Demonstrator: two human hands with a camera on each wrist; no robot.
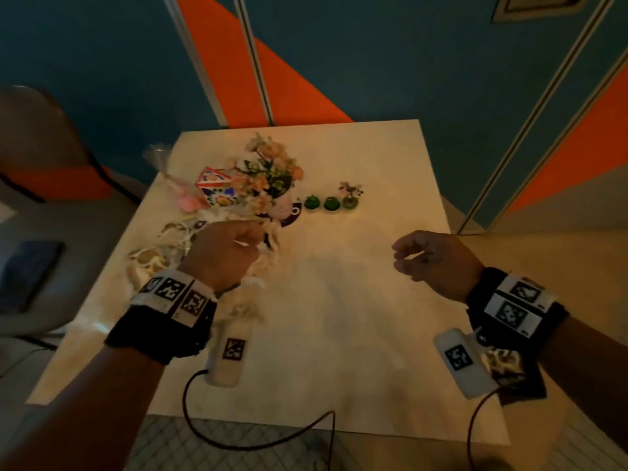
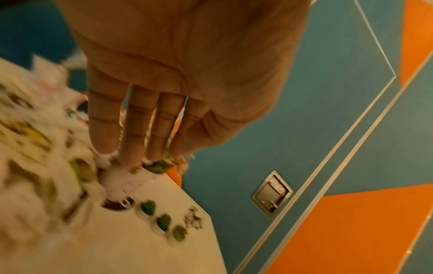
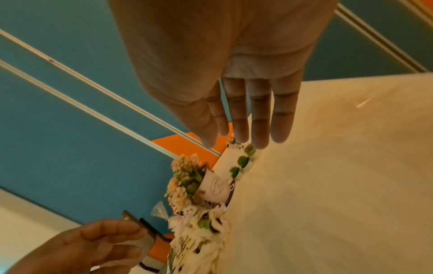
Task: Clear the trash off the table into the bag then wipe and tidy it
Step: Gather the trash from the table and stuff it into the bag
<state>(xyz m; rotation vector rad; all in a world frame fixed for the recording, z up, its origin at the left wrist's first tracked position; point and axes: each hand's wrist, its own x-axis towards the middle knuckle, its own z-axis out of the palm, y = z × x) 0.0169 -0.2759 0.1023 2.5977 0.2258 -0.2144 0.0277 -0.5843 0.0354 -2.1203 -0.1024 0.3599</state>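
The left hand [image 1: 221, 253] hangs over the left part of the pale table [image 1: 356, 300], above a heap of white patterned plastic, apparently the bag [image 1: 159, 253], which lies blurred along the table's left edge. From the head view the fingers seem to curl toward the crumpled plastic, yet the left wrist view shows them straight and close together, so I cannot tell whether they hold it. The right hand [image 1: 431, 260] hovers over the right side of the table, well apart from everything, its fingers relaxed and holding nothing. Far of the left hand stand a flower arrangement in a white cup [image 1: 272, 178], a colourful carton [image 1: 214, 188] just left of it, and three small green plants [image 1: 331, 202] in a row to its right.
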